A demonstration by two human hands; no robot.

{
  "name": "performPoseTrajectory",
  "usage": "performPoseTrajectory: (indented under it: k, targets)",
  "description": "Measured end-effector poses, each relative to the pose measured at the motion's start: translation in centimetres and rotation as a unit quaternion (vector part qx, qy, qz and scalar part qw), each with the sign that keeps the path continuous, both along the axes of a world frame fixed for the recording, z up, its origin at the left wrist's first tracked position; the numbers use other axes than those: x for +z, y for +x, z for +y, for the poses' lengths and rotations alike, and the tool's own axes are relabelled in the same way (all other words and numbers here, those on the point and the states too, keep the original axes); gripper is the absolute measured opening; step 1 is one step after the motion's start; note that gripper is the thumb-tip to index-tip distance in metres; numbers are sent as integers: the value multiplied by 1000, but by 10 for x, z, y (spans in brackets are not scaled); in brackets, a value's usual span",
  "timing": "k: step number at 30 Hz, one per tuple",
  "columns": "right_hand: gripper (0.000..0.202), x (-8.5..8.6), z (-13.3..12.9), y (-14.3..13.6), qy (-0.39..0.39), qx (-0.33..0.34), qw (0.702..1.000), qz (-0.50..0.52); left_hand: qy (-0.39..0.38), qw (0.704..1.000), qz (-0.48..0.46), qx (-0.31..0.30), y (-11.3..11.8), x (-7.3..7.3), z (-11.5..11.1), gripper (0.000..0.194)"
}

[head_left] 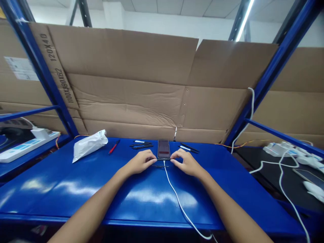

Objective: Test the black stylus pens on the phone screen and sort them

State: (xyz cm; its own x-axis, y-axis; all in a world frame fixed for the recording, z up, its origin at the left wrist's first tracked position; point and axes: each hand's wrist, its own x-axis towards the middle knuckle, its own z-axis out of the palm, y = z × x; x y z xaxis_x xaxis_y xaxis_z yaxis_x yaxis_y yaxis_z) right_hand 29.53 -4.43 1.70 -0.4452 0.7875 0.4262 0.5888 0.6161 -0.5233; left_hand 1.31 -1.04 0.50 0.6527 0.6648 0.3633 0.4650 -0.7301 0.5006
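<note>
Between our two hands we hold a thin dark rod (pixel 163 159) level, just in front of the near end of a phone (pixel 163 148). Our left hand (pixel 141 162) pinches one end between thumb and fingers, and our right hand (pixel 186 163) pinches the other. Nearer to us lies a second thin dark piece (pixel 157 166), too small to make out. A white cable (pixel 175 193) runs from near the phone to the front edge of the blue tabletop (pixel 83 202). Pens (pixel 141 146) lie left of the phone, more dark sticks (pixel 192 149) right of it. Farther left we see a red pen (pixel 114 147), then a white packet (pixel 90 145); behind stands a cardboard wall (pixel 126 57).
</note>
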Motion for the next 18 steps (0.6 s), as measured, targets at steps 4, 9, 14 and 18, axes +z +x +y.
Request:
performPoseTrajectory:
  k: [4,9,14,18]
  targets:
    - [9,-4,-4,-10,0,7,1000,7,-23,999,-1,-22,8,0,-7,29]
    - [13,-4,-4,-13,-2,5,1000,11,-64,998,-2,-15,16,-1,-13,31]
    - [16,-5,2,-6,12,-10,1000,11,-91,995,-29,42,14,2,-10,30]
    - [8,-9,3,-4,25,7,998,-50,-98,994,-7,56,8,2,-6,29]
